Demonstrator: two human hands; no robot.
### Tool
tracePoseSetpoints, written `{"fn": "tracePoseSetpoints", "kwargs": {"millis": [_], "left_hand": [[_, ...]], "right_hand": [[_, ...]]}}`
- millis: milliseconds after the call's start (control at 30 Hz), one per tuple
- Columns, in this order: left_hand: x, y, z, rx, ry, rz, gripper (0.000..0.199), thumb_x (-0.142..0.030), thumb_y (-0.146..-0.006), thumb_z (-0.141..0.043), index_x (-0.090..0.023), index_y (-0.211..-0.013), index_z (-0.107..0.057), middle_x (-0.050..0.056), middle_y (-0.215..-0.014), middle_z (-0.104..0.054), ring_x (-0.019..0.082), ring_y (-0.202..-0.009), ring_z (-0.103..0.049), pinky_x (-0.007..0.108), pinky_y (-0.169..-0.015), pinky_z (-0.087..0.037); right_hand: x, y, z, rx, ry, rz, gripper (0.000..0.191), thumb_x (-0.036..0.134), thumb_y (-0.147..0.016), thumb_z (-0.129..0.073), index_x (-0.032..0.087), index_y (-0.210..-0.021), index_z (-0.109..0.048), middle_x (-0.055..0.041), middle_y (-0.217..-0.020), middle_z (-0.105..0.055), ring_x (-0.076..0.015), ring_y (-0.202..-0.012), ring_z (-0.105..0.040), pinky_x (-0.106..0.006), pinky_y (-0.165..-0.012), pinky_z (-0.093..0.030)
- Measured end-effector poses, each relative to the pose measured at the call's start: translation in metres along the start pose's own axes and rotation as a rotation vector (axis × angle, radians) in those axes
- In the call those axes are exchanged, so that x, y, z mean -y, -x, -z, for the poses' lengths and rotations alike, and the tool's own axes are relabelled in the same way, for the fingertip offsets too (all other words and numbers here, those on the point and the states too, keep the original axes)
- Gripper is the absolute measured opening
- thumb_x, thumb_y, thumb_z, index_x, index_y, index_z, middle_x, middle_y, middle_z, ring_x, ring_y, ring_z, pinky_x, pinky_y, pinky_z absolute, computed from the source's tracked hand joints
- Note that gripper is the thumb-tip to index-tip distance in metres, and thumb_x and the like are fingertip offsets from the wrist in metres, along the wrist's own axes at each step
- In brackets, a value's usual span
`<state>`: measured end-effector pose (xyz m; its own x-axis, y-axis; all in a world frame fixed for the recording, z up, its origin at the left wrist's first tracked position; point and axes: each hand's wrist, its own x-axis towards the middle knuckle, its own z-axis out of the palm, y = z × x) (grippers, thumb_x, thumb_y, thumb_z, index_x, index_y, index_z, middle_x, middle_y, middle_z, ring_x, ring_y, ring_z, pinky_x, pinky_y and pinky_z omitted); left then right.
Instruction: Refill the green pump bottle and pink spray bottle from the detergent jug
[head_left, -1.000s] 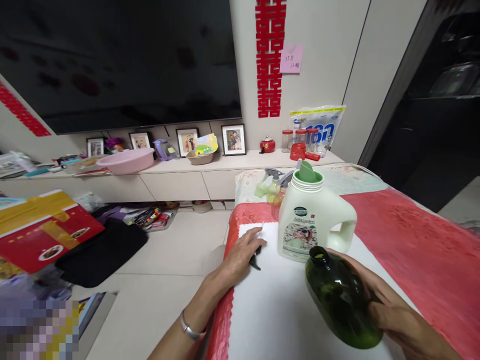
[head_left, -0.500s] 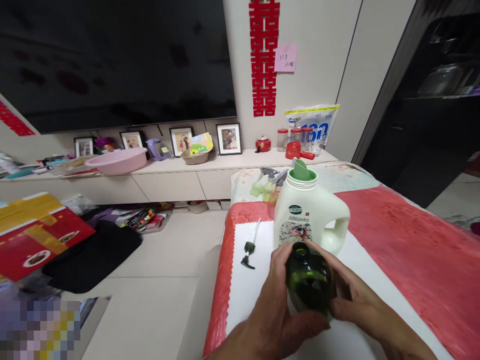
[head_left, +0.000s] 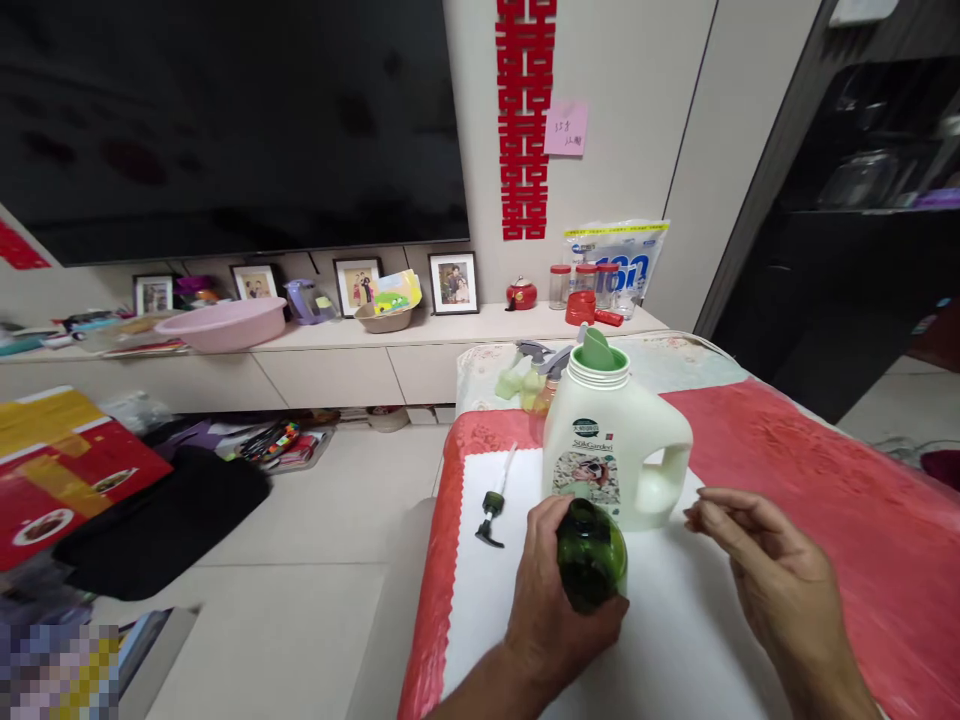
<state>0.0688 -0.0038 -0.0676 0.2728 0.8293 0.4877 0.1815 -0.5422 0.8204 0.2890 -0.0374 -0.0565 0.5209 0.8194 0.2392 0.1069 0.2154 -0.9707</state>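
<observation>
A dark green, open-necked bottle (head_left: 592,560) is gripped by my left hand (head_left: 551,600), which wraps round its left side and underside. The bottle leans with its mouth up, in front of a large pale green jug (head_left: 585,430). My right hand (head_left: 772,570) is off the bottle, to the right of the jug's handle, with its fingers loosely bent, partly apart and nothing visible in them. A dark green pump head (head_left: 492,505) with a clear tube lies on the white sheet (head_left: 480,600) left of the bottle. The jug's mouth is uncapped, showing a green spout (head_left: 598,350).
Spray bottles (head_left: 536,380) stand behind the jug at the table's far left corner. Red cloth (head_left: 795,440) covers the right of the table. On the low cabinet (head_left: 330,365) are a pink basin (head_left: 225,325), framed photos and red-lidded jars (head_left: 585,280).
My right hand has let go of the bottle and moved right, past the jug's handle. My left hand keeps the bottle, slightly further left.
</observation>
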Motion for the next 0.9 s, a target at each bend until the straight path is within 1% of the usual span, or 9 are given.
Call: {"fn": "tracePoseSetpoints", "kwargs": {"millis": [67,133,233,367,533,633,733,833,900], "left_hand": [[0.005,0.002,-0.002,0.011,-0.006,0.011,0.09,-0.005,-0.055,-0.072,-0.022,-0.136,-0.038,0.017,-0.131,-0.053,0.039,-0.127,-0.051,0.059,-0.11,-0.044],[0.009,0.004,-0.005,0.023,-0.012,0.011,0.092,-0.005,-0.055,-0.072,-0.022,-0.138,-0.036,0.017,-0.134,-0.052,0.039,-0.129,-0.05,0.06,-0.112,-0.042],[0.015,0.009,-0.009,0.043,-0.015,-0.003,0.096,-0.005,-0.054,-0.073,-0.022,-0.14,-0.035,0.018,-0.138,-0.049,0.04,-0.131,-0.048,0.061,-0.113,-0.04],[0.02,0.013,-0.013,0.072,-0.02,-0.02,0.1,-0.008,-0.052,-0.076,-0.022,-0.142,-0.036,0.019,-0.141,-0.048,0.042,-0.133,-0.046,0.063,-0.115,-0.038],[0.021,0.012,-0.014,0.091,0.003,0.013,0.101,-0.008,-0.05,-0.078,-0.021,-0.142,-0.038,0.02,-0.142,-0.046,0.043,-0.133,-0.045,0.062,-0.116,-0.037],[0.021,0.012,-0.014,0.102,0.007,0.032,0.102,-0.01,-0.049,-0.08,-0.02,-0.141,-0.04,0.02,-0.143,-0.046,0.044,-0.132,-0.046,0.063,-0.116,-0.037],[0.022,0.013,-0.014,0.107,0.004,0.031,0.102,-0.012,-0.048,-0.081,-0.02,-0.141,-0.04,0.02,-0.143,-0.046,0.044,-0.131,-0.047,0.064,-0.115,-0.037],[0.024,0.014,-0.014,0.097,0.003,0.019,0.101,-0.013,-0.047,-0.079,-0.019,-0.141,-0.041,0.019,-0.143,-0.046,0.043,-0.129,-0.049,0.063,-0.114,-0.039],[0.024,0.013,-0.014,0.087,0.007,0.017,0.101,-0.013,-0.047,-0.078,-0.019,-0.14,-0.041,0.019,-0.142,-0.046,0.042,-0.128,-0.05,0.062,-0.114,-0.04]], "right_hand": [[-0.004,-0.004,0.003,-0.121,0.031,0.015,0.067,0.06,-0.072,-0.086,0.012,-0.113,-0.063,-0.0104,-0.108,-0.062,-0.0168,-0.092,-0.065,-0.013,-0.078,-0.056],[-0.008,-0.009,0.002,-0.163,0.061,0.032,0.07,0.06,-0.069,-0.086,0.015,-0.118,-0.063,-0.0087,-0.118,-0.06,-0.0183,-0.106,-0.062,-0.014,-0.086,-0.055],[-0.012,-0.018,-0.001,-0.14,0.091,0.04,0.074,0.059,-0.067,-0.086,0.017,-0.124,-0.063,-0.0057,-0.124,-0.058,-0.0187,-0.118,-0.058,-0.015,-0.093,-0.053],[-0.013,-0.036,-0.004,-0.063,0.132,0.004,0.08,0.059,-0.063,-0.087,0.016,-0.125,-0.063,-0.0061,-0.124,-0.059,-0.0195,-0.116,-0.059,-0.015,-0.087,-0.053],[-0.004,-0.062,-0.013,0.01,0.189,-0.058,0.079,0.059,-0.056,-0.084,0.01,-0.114,-0.065,-0.0114,-0.116,-0.061,-0.0247,-0.104,-0.062,-0.022,-0.078,-0.056],[0.003,-0.073,-0.023,0.033,0.233,-0.086,0.073,0.056,-0.051,-0.081,0.009,-0.105,-0.068,-0.0117,-0.107,-0.064,-0.0241,-0.089,-0.063,-0.024,-0.068,-0.054],[0.006,-0.08,-0.031,-0.008,0.273,-0.109,0.062,0.051,-0.045,-0.074,0.007,-0.088,-0.069,-0.0112,-0.088,-0.064,-0.0211,-0.073,-0.059,-0.022,-0.057,-0.05],[0.006,-0.081,-0.032,-0.07,0.306,-0.107,0.046,0.048,-0.041,-0.065,0.007,-0.063,-0.06,-0.011,-0.068,-0.058,-0.017,-0.06,-0.052,-0.02,-0.049,-0.044],[0.004,-0.079,-0.028,-0.108,0.327,-0.086,0.042,0.047,-0.041,-0.062,0.008,-0.056,-0.055,-0.0101,-0.062,-0.054,-0.0145,-0.055,-0.048,-0.018,-0.046,-0.04]]}}
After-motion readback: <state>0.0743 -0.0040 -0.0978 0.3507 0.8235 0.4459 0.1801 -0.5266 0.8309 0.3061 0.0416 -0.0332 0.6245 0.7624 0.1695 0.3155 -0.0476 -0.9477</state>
